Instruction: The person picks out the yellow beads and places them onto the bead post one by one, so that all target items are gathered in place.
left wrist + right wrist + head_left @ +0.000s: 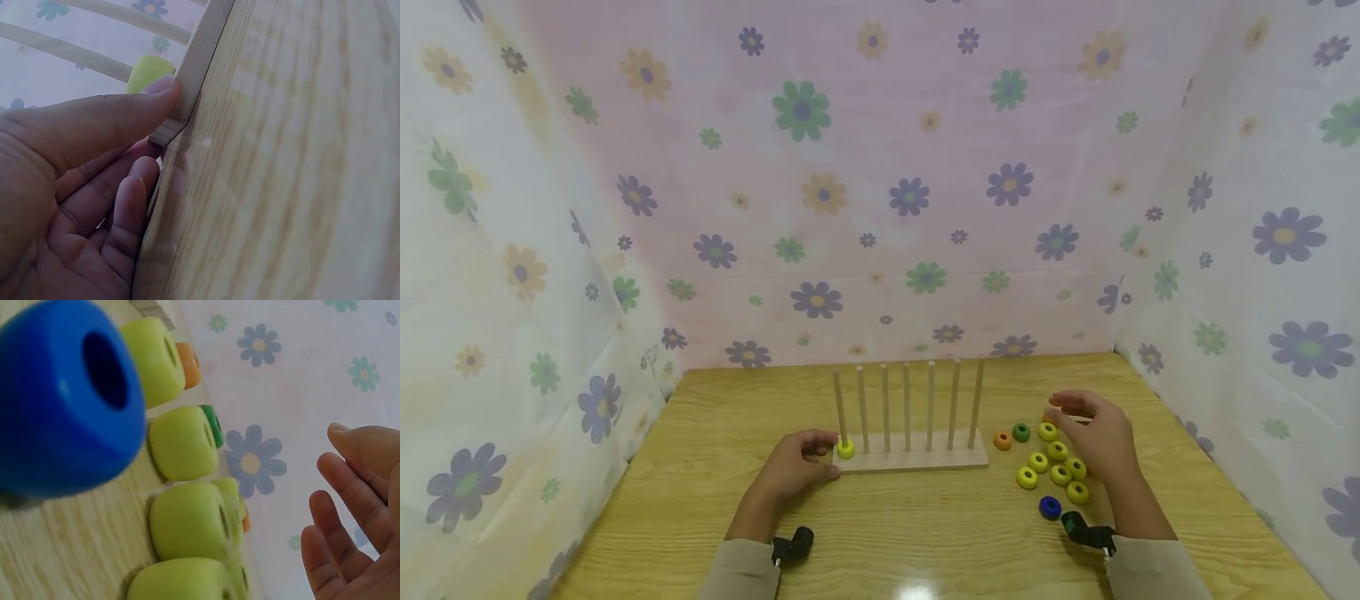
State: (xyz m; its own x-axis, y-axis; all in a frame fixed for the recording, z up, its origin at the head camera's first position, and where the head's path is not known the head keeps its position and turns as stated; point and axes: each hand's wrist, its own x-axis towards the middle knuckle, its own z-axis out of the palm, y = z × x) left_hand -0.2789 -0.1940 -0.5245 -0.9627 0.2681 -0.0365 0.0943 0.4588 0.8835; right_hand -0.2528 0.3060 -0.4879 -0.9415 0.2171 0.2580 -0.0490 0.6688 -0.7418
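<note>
A pale wooden peg rack with several upright pegs stands mid-table. One yellow bead sits at the foot of its leftmost peg. My left hand grips the rack's left end, the thumb on the base close to that yellow bead in the left wrist view. My right hand hovers over the far side of the loose beads, nearest an orange bead it partly covers. In the right wrist view the right hand has its fingers parted, nothing between them.
Right of the rack lie several yellow beads, a green bead, another orange bead and a blue bead nearest me. Flowered cloth walls in the wooden table at the back and both sides.
</note>
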